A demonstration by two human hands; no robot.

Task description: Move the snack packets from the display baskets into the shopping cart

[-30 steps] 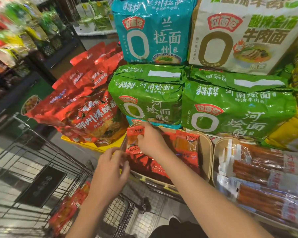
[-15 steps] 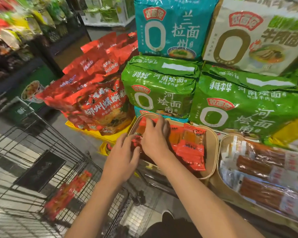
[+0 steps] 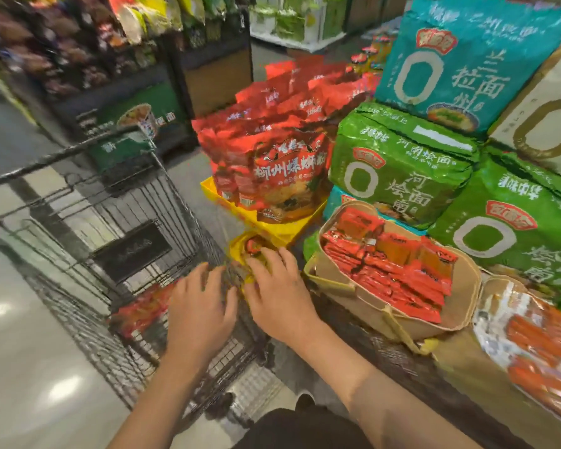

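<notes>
Both hands have left the basket [image 3: 460, 306] of red snack packets [image 3: 399, 270] and are now hovering at the cart [image 3: 117, 222] rim. Left hand [image 3: 201, 306] spread; right hand [image 3: 276, 286] seemingly pressing a blurred packet, grip unclear. Packets [image 3: 143, 309] lying in cart. Green noodle bags [image 3: 399, 163] crowding behind.
</notes>
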